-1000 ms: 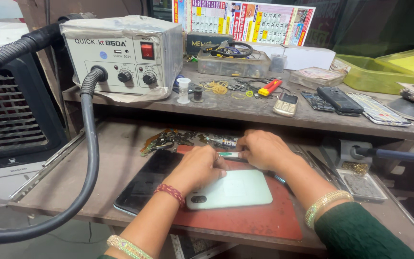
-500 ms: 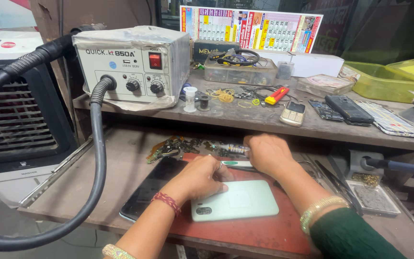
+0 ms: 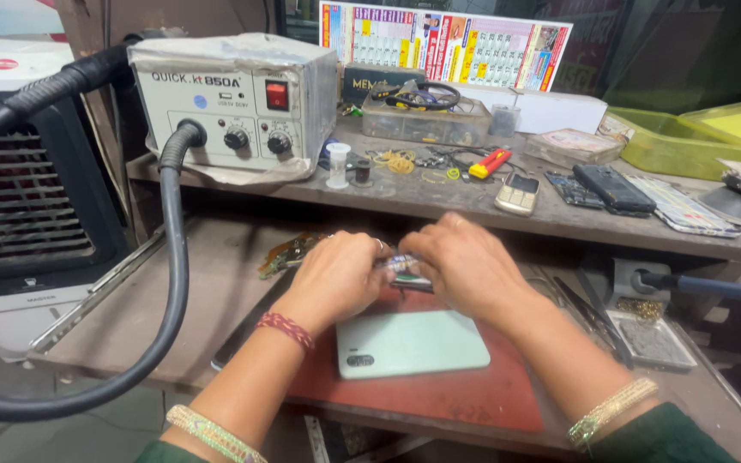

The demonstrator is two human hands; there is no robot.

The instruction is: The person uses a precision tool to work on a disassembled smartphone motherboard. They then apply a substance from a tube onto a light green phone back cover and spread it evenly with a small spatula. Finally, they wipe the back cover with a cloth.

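Both hands have come together above the pale green phone [image 3: 412,343] on the red mat: left hand [image 3: 336,279] and right hand [image 3: 466,267] now pinch a small shiny tool [image 3: 400,262], each grip narrow.

— What's held?
— A small shiny tool [image 3: 400,262], level, pinched at both ends, mostly hidden.
— And the phone [image 3: 412,343]?
— Pale green, back up, flat, at six o'clock of it.
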